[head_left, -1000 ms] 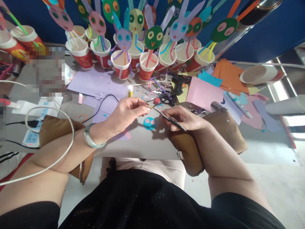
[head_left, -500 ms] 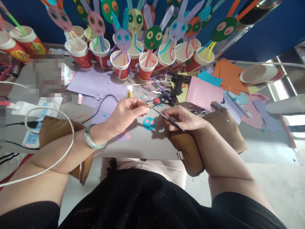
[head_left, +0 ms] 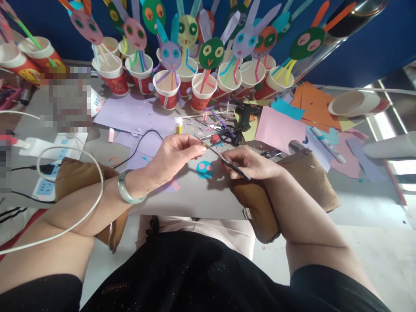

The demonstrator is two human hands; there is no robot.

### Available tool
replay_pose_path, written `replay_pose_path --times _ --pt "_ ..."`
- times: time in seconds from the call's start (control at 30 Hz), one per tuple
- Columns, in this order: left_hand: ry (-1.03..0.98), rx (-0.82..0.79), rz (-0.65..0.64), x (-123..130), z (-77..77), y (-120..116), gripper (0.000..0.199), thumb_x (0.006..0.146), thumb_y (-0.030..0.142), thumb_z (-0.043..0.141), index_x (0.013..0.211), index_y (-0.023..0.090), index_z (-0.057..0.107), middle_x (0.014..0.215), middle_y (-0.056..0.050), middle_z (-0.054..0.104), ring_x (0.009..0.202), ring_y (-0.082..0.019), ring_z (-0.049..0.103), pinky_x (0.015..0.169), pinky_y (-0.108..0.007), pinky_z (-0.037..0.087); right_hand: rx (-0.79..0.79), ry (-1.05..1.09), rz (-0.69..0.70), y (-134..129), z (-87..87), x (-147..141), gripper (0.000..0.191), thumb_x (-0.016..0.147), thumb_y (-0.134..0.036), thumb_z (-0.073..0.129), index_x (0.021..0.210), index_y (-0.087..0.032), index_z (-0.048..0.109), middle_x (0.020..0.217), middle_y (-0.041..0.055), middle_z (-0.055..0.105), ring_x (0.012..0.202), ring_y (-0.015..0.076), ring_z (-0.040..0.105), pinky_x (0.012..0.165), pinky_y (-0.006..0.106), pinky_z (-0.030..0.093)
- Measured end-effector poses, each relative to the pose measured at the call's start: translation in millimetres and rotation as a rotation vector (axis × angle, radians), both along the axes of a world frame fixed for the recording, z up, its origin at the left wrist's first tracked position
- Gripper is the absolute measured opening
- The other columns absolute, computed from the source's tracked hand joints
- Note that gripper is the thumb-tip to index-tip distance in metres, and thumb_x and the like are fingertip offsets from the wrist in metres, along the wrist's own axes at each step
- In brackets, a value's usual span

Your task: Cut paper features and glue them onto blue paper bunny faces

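My right hand (head_left: 248,162) is closed around a slim dark tool that looks like tweezers (head_left: 238,169), its blunt end pointing toward me. The tool's thin tip reaches left to my left hand (head_left: 182,151). There the thumb and forefinger are pinched together at the tip. Whatever sits between them is too small to make out. Below and between both hands, a blue paper disc (head_left: 204,170) with pink round spots lies flat on the grey table (head_left: 195,201). A yellow glue stick with a white cap (head_left: 178,125) stands just beyond my left hand.
Paper cups (head_left: 167,93) with paper rabbit heads on straws line the back. A black glue gun (head_left: 245,117), scissors (head_left: 230,136) and scraps lie in the middle. Coloured paper (head_left: 279,128) and a marker (head_left: 328,145) are at right. Brown cushions (head_left: 260,208) lie under my forearms; a white cable (head_left: 100,186) crosses my left arm.
The whole view has shifted slightly, so things appear a little further right. Both hands keep the same hold, with the tool's tip still at my left fingers.
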State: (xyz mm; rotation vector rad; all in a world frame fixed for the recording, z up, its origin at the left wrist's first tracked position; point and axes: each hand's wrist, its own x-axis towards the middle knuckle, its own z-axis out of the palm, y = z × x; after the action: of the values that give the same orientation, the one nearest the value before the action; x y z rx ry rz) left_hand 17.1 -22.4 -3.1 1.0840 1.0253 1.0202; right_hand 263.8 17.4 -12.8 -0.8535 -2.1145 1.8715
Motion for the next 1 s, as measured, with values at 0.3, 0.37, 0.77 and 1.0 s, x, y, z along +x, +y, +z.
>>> replay_pose_path --times 0.3,0.37,0.77,1.0 --pt "-0.03 -0.019 0.02 1.0 1.0 -1.3 0.013 0.076 0.026 0.076 0.069 0.017 0.07 0.065 0.001 0.065 0.062 -0.009 0.055 0.058 -0.022 0.046 -0.01 0.068 -0.007 -1.2 -0.9 -3.0 0.054 0.08 -0.065 0.077 0.07 -0.017 0.056 0.061 -0.0048 0.049 0.055 0.007 0.037 0.051 0.023 0.029" --pt "-0.035 -0.017 0.021 0.9 0.4 -1.3 0.013 0.076 0.026 0.076 0.069 0.017 0.07 0.065 0.001 0.065 0.062 -0.008 0.055 0.058 -0.022 0.045 -0.011 0.082 -0.007 -1.4 -1.7 -3.4 0.052 0.081 -0.063 0.077 0.07 -0.016 0.056 0.062 -0.0047 0.05 0.055 0.0068 0.038 0.051 0.023 0.03" --pt "-0.015 0.007 0.031 1.0 -2.3 -1.2 0.013 0.079 0.028 0.075 0.071 0.019 0.07 0.066 0.002 0.064 0.062 -0.009 0.057 0.06 -0.024 0.046 -0.024 0.1 -0.006 -0.6 -6.4 -4.8 0.052 0.081 -0.062 0.078 0.071 -0.016 0.057 0.062 -0.004 0.052 0.056 0.0074 0.038 0.054 0.023 0.032" --pt "-0.032 0.005 0.028 0.7 -2.8 -1.1 0.017 0.077 0.03 0.077 0.069 0.018 0.069 0.066 0.001 0.065 0.062 -0.009 0.055 0.06 -0.023 0.046 -0.036 0.079 -0.008 -1.0 -4.6 -6.3 0.054 0.08 -0.064 0.077 0.07 -0.015 0.056 0.064 -0.0031 0.053 0.058 0.0077 0.041 0.053 0.022 0.03"
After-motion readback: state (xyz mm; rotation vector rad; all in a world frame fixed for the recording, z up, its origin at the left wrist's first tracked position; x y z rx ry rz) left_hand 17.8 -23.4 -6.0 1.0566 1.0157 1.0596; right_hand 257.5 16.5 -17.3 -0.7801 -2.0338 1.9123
